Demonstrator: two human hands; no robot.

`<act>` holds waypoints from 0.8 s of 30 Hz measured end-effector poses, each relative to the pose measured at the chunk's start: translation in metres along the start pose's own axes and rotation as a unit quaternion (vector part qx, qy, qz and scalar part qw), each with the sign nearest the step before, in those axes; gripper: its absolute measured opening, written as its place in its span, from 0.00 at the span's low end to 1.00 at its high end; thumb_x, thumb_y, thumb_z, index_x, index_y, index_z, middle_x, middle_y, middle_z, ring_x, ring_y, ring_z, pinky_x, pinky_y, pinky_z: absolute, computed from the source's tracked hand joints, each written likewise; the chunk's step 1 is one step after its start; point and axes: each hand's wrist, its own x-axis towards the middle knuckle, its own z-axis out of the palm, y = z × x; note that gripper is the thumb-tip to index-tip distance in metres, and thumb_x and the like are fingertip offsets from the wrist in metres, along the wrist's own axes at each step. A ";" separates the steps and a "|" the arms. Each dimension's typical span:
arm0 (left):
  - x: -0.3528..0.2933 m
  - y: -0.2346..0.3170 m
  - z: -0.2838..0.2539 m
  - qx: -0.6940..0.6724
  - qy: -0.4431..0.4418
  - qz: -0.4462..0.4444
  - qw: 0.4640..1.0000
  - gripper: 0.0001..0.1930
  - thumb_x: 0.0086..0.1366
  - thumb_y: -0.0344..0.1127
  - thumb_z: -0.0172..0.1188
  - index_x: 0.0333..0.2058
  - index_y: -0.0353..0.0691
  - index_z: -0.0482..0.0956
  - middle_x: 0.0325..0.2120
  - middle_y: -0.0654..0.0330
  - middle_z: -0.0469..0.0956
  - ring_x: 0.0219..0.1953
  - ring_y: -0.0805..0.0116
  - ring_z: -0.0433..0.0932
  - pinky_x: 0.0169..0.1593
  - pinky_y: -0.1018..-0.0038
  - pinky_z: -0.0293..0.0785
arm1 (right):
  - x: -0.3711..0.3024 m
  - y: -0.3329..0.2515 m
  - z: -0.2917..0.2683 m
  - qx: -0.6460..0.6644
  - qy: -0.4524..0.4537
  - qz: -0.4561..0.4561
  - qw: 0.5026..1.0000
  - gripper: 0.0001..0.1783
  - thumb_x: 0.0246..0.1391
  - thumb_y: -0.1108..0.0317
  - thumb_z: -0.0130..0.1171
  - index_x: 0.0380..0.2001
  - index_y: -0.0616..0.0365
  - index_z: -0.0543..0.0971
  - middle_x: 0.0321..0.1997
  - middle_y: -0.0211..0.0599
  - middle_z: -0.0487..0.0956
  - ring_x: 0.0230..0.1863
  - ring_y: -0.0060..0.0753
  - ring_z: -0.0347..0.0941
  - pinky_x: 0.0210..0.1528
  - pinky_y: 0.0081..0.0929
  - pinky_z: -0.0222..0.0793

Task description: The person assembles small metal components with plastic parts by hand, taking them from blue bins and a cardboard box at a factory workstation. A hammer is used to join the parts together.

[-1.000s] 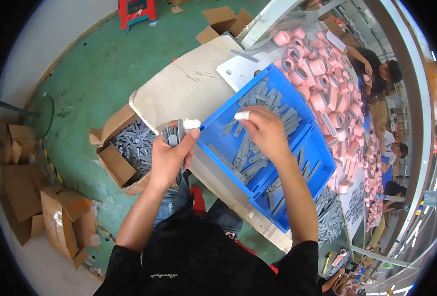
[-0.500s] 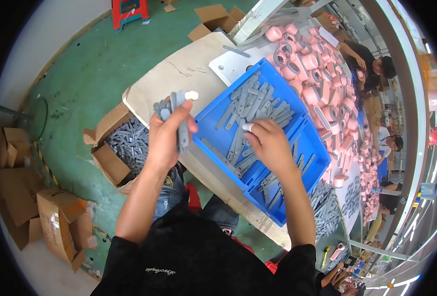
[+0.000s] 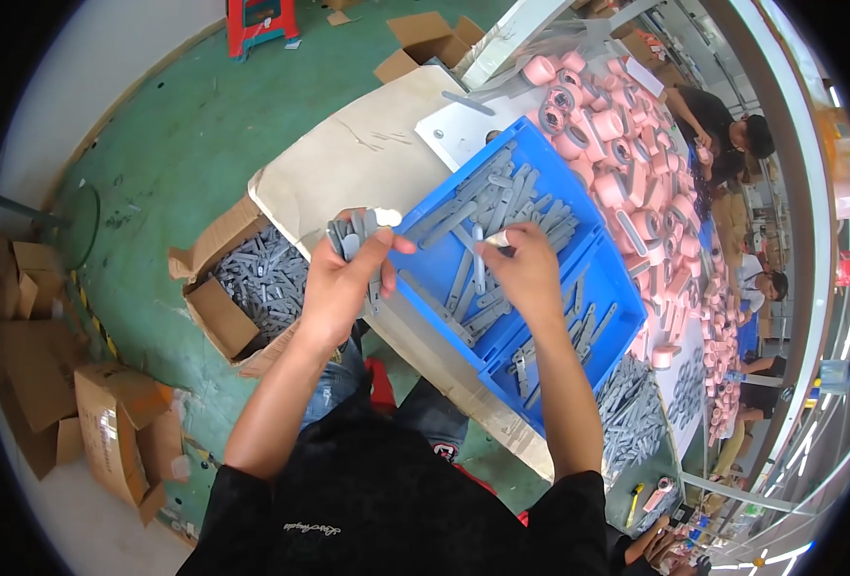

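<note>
Several flat grey plastic strips (image 3: 351,240) are bunched in my left hand (image 3: 345,288), its fingers and thumb wrapped round them. My right hand (image 3: 529,274) pinches one grey strip (image 3: 480,259) between thumb and fingers, just above the blue bin (image 3: 423,309). White coverings show on a fingertip of the right hand and on the left thumb. Loose grey strips (image 3: 516,197) fill much of the bin's larger far compartment, lying at all angles. Fewer strips (image 3: 588,326) lie in the smaller near compartment, partly hidden by my right forearm.
An open cardboard box (image 3: 221,317) of grey strips stands left of the table (image 3: 334,158). Pink and grey rounded parts (image 3: 627,182) are heaped beyond the bin. A pile of grey pieces (image 3: 629,413) lies to the right. Other people (image 3: 718,130) sit on the far side.
My right hand has risen slightly from the strips in the bin and now has one strip in its pinch. The left hand has shifted right and turned with its bunch.
</note>
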 end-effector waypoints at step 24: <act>0.018 0.007 -0.038 -0.099 0.020 -0.028 0.995 0.15 0.66 0.39 0.57 0.23 0.37 0.77 0.18 0.58 0.77 0.18 0.73 0.70 0.22 0.77 0.65 | -0.017 -0.009 -0.024 -0.053 -0.149 -0.366 0.917 0.11 0.44 0.71 0.67 0.34 0.54 0.82 0.49 0.32 0.78 0.54 0.40 0.70 0.57 0.37 0.64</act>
